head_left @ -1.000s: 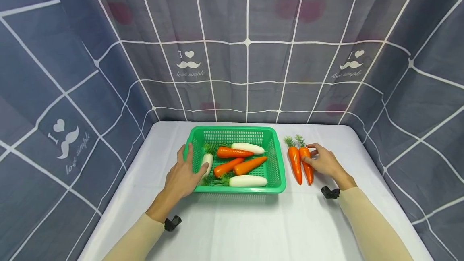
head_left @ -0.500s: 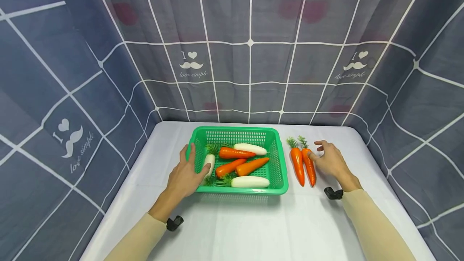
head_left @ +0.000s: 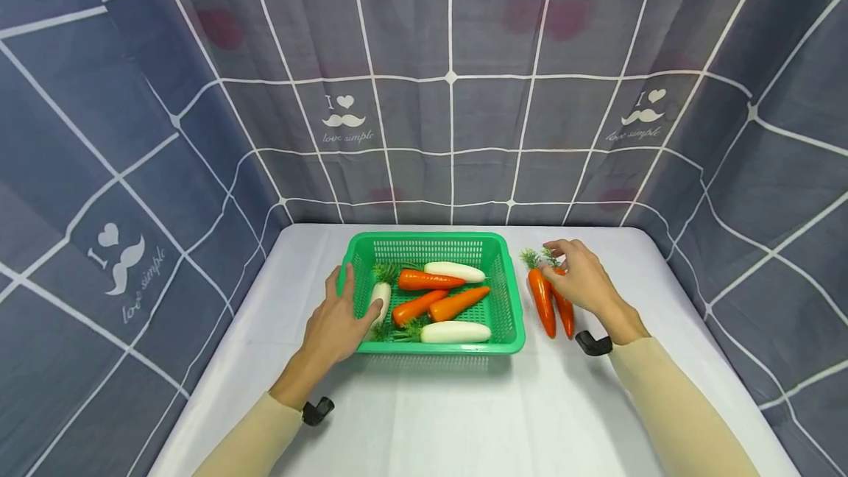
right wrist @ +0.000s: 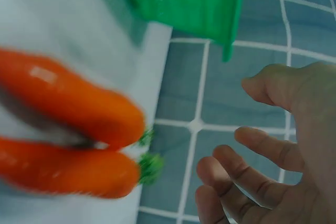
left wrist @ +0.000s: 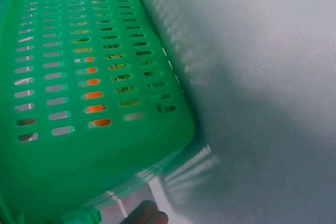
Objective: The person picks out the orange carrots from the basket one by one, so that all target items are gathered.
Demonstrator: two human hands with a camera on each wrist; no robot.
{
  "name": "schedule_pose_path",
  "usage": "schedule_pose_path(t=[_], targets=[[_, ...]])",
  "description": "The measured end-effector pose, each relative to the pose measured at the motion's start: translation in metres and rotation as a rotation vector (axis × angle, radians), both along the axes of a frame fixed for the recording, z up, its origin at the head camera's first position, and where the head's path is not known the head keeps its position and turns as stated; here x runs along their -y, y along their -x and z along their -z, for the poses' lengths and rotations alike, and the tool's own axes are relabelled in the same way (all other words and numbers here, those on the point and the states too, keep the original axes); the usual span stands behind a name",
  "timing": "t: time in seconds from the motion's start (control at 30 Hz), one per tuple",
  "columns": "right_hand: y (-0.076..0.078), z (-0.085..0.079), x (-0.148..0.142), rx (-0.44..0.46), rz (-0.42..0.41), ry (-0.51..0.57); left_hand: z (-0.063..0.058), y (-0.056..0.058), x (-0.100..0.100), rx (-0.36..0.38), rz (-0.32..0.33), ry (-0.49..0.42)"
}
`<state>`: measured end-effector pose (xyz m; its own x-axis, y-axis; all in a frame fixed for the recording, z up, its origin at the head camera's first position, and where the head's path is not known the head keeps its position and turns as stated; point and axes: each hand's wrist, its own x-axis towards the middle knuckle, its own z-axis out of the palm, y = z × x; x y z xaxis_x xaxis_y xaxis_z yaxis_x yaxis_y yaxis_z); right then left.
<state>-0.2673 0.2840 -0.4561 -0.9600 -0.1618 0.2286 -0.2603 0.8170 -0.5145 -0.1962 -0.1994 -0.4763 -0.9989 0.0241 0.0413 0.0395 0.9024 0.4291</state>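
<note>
A green plastic basket (head_left: 433,348) holds three carrots and several white radishes with leafy tops, one white radish (head_left: 456,332) lying along its near side. My left hand (head_left: 336,321) rests on the basket's left rim with its fingers spread. Right of the basket, two carrots, a left carrot (head_left: 542,303) and a right carrot (head_left: 564,313), lie side by side on the table, green tops pointing away. Over the right carrot's top end hovers my right hand (head_left: 580,278), fingers bent loosely and apart. In the right wrist view nothing sits between thumb and fingers.
The table (head_left: 450,411) has a white cloth. Behind it and at both sides hangs a grey-blue checked curtain (head_left: 411,116). A small black camera (head_left: 593,343) sits at the right wrist and another black camera (head_left: 318,411) at the left.
My right hand first touches the right carrot, draws back off it to the right, then comes left over the carrots' upper ends. The left hand stays on the basket rim.
</note>
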Motion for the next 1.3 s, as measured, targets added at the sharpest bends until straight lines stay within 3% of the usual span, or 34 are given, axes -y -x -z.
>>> schedule_pose_path(t=[0.27, 0.63, 0.83, 1.03, 1.3], targets=[[-0.004, -0.021, 0.036, -0.001, -0.111, -0.01, 0.002, 0.001, 0.001, -0.025, -0.001, 0.007], [0.0, -0.034, 0.086, 0.013, -0.294, -0.083, 0.001, 0.0, 0.003, -0.004, 0.0, 0.002], [0.007, -0.041, 0.113, 0.068, -0.386, -0.148, 0.001, 0.0, 0.001, -0.011, -0.003, 0.01], [0.018, -0.041, 0.146, 0.124, -0.485, -0.195, 0.0, 0.001, 0.001, -0.011, -0.005, 0.004], [0.03, -0.028, 0.185, 0.195, -0.58, -0.23, 0.001, 0.001, 0.0, -0.005, -0.007, 0.003]])
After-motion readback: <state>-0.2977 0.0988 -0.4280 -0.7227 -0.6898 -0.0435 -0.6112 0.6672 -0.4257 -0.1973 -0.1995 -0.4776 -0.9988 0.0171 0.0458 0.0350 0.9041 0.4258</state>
